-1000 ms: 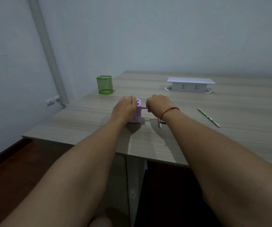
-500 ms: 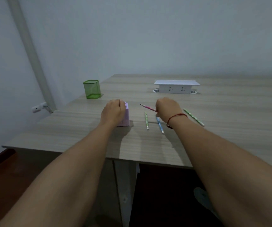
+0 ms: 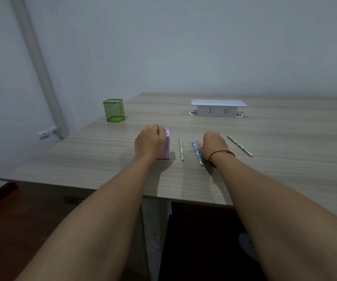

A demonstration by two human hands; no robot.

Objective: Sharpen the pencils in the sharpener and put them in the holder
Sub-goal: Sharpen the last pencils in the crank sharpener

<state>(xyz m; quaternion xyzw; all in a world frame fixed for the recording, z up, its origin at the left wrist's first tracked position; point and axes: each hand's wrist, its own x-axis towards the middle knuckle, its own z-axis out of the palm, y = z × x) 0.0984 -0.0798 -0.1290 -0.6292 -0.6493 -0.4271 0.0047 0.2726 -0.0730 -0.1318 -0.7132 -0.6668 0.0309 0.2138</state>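
Observation:
My left hand (image 3: pixel 149 141) grips the pink sharpener (image 3: pixel 166 147), which stands on the wooden table (image 3: pixel 285 142). My right hand (image 3: pixel 213 146) holds a pink pencil (image 3: pixel 198 141) low over the table; only the pencil's tip end shows past my fingers. A blue pencil (image 3: pixel 197 152) lies just left of that hand, touching or nearly touching it. A green pencil (image 3: pixel 181 149) lies between the sharpener and the blue one. Another green pencil (image 3: pixel 239 145) lies to the right of my right hand. The green mesh holder (image 3: pixel 114 110) stands at the far left.
A white socket box (image 3: pixel 217 108) rises from the table at the back. The table's left edge is near the holder, with a wall and a pipe (image 3: pixel 35 63) beyond. The front edge runs under my forearms.
My right hand pulled the pink pencil out of the sharpener, moved right and lowered it towards the table beside the blue pencil. My left hand stayed on the sharpener.

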